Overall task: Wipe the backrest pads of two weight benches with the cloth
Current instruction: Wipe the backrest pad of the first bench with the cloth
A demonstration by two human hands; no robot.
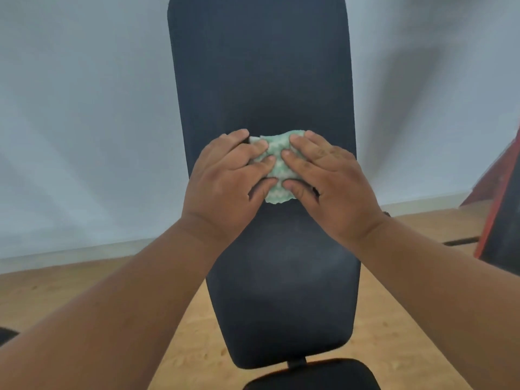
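Backrest pad [261, 80] dark; wood floor [70, 291], pale wall [84, 108].

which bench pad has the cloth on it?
The plain dark centre pad: left hand and right hand press the green cloth on it. The red-edged pad at far right is untouched.

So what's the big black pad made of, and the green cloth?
The backrest pad looks like dark vinyl or faux leather, probably over foam: smooth, matte, with rounded edges. The cloth seems to be soft textured fabric: green and white, bumpy, crumpled.
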